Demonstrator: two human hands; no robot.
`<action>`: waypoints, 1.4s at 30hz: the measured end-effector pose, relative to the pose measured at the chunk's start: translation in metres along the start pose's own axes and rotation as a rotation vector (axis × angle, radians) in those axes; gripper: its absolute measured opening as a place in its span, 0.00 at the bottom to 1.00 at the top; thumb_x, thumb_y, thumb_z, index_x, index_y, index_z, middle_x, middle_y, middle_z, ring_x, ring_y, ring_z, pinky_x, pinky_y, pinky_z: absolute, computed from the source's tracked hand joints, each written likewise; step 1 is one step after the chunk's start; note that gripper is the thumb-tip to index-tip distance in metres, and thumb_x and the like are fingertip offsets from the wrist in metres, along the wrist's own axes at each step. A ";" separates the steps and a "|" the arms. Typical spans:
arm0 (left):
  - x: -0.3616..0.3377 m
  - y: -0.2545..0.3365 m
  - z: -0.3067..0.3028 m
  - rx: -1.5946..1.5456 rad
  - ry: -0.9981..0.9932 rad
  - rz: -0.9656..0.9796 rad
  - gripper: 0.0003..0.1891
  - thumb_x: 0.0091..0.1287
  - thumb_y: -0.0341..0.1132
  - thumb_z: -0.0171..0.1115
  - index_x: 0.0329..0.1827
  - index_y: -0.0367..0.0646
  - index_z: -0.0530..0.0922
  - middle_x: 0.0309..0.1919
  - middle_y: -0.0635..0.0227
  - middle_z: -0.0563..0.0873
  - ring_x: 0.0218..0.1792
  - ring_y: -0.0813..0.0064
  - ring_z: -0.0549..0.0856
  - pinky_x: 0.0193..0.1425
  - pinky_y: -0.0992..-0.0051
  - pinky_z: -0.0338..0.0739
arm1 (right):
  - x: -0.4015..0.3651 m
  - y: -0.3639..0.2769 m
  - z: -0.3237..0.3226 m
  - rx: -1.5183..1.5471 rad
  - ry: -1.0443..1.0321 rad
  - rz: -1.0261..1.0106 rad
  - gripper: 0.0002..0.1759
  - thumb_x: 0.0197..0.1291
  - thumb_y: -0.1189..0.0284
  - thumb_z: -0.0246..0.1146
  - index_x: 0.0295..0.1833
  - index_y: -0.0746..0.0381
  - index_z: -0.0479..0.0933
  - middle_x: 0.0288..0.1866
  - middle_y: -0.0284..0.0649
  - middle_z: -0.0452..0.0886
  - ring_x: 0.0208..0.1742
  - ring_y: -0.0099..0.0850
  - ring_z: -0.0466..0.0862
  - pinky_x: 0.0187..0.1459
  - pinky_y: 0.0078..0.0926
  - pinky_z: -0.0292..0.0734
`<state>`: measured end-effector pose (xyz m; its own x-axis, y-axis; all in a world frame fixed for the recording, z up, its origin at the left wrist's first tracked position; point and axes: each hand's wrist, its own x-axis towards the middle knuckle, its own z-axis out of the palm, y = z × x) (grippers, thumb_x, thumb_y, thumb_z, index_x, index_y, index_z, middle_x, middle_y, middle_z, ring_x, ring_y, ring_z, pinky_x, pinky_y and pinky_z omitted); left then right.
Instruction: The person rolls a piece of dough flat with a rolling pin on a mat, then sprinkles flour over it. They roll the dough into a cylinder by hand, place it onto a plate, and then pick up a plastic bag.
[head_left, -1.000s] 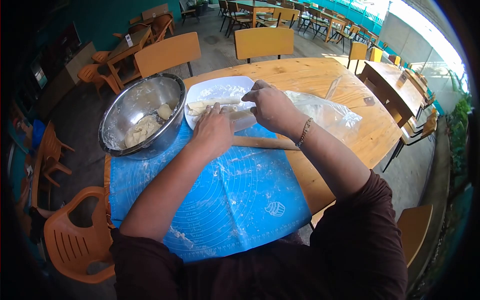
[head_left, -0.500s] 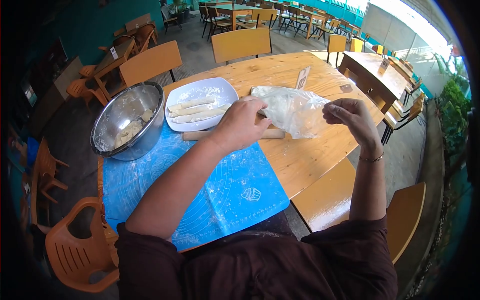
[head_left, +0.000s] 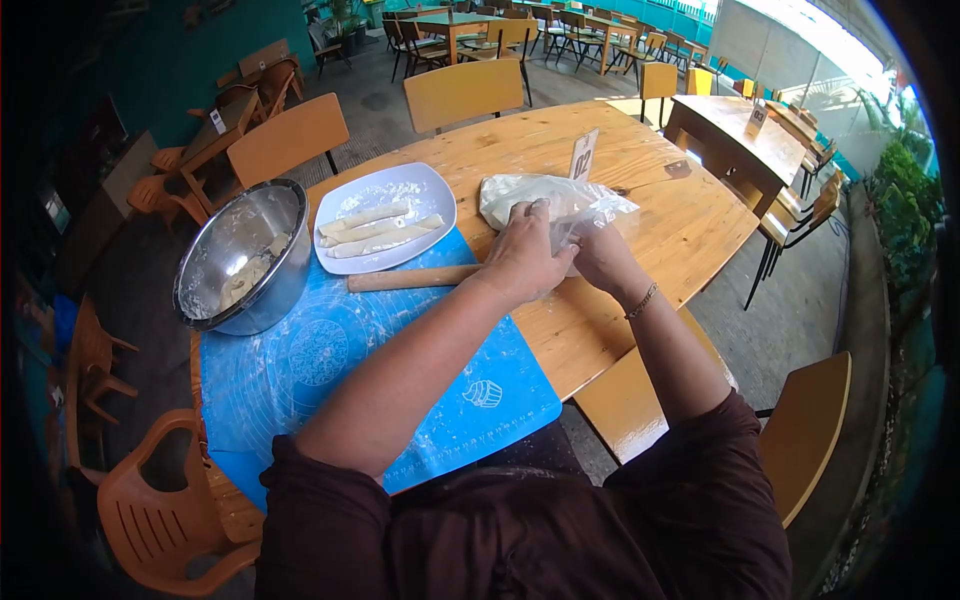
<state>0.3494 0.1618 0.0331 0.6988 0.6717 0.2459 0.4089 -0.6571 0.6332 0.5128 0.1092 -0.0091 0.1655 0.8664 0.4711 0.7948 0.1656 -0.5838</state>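
Observation:
Both hands are at a clear plastic bag [head_left: 510, 195] with white powder in it, lying on the wooden table. My left hand [head_left: 528, 255] is closed on the near side of the bag. Against it, my right hand [head_left: 605, 260] grips the bag's right part, its fingertips partly hidden. A wooden rolling pin [head_left: 410, 278] lies left of my left hand, across the top of a floured blue mat [head_left: 480, 410]. On a white square plate [head_left: 440, 190] rest several pale dough rolls [head_left: 385, 237].
A steel bowl [head_left: 290, 215] holding dough stands at the mat's upper left. Behind the bag stands a number sign [head_left: 583, 155] on the wooden table [head_left: 690, 220]. Chairs surround the table, among them an orange one [head_left: 165, 515] at the lower left.
My right hand has moved left to meet my left hand at the bag. The bag's stretched right side is now gathered between them. The view has shifted slightly.

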 end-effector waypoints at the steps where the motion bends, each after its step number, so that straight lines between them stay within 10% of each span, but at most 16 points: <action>1: 0.000 -0.003 -0.002 -0.002 0.001 -0.007 0.39 0.68 0.44 0.68 0.75 0.30 0.65 0.74 0.38 0.66 0.75 0.47 0.69 0.78 0.60 0.65 | 0.003 0.002 0.003 0.002 -0.007 0.000 0.07 0.54 0.77 0.64 0.39 0.65 0.84 0.39 0.51 0.86 0.43 0.50 0.85 0.46 0.41 0.79; 3: 0.000 -0.009 -0.009 0.037 0.034 0.031 0.33 0.67 0.43 0.68 0.70 0.29 0.71 0.68 0.38 0.74 0.68 0.51 0.77 0.72 0.60 0.71 | 0.013 0.005 0.010 -0.135 -0.176 0.007 0.15 0.59 0.77 0.64 0.52 0.64 0.83 0.50 0.50 0.87 0.50 0.44 0.85 0.54 0.37 0.79; 12: -0.029 -0.012 -0.059 -0.037 -0.040 -0.030 0.18 0.68 0.35 0.68 0.56 0.32 0.82 0.45 0.48 0.89 0.45 0.60 0.90 0.52 0.66 0.83 | 0.051 0.001 0.038 -0.418 -0.149 -0.233 0.13 0.60 0.65 0.64 0.43 0.62 0.85 0.46 0.49 0.87 0.48 0.49 0.85 0.50 0.44 0.78; 26: -0.157 -0.028 -0.191 -0.120 -0.145 -0.150 0.18 0.69 0.31 0.68 0.59 0.33 0.81 0.48 0.59 0.87 0.44 0.79 0.86 0.49 0.78 0.83 | 0.084 -0.077 0.051 -0.792 -0.359 -0.005 0.15 0.66 0.67 0.56 0.49 0.61 0.85 0.49 0.52 0.87 0.52 0.50 0.87 0.51 0.44 0.80; 40: -0.218 -0.075 -0.210 -0.342 0.069 -0.227 0.21 0.69 0.35 0.71 0.61 0.31 0.80 0.52 0.54 0.87 0.46 0.74 0.87 0.50 0.73 0.83 | 0.083 -0.093 0.030 -0.780 -0.518 0.076 0.20 0.71 0.67 0.50 0.55 0.67 0.83 0.54 0.56 0.86 0.59 0.50 0.85 0.59 0.41 0.79; 42: -0.221 -0.078 -0.208 -0.353 0.065 -0.232 0.21 0.69 0.34 0.71 0.61 0.31 0.80 0.52 0.54 0.87 0.47 0.74 0.87 0.51 0.73 0.83 | 0.086 -0.057 0.031 -0.748 -0.376 0.063 0.17 0.69 0.60 0.65 0.54 0.61 0.84 0.49 0.44 0.89 0.51 0.37 0.87 0.51 0.34 0.80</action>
<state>0.0418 0.1356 0.0822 0.5688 0.8156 0.1059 0.3167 -0.3360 0.8870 0.4636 0.1889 0.0448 0.1221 0.9849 0.1229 0.9901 -0.1294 0.0536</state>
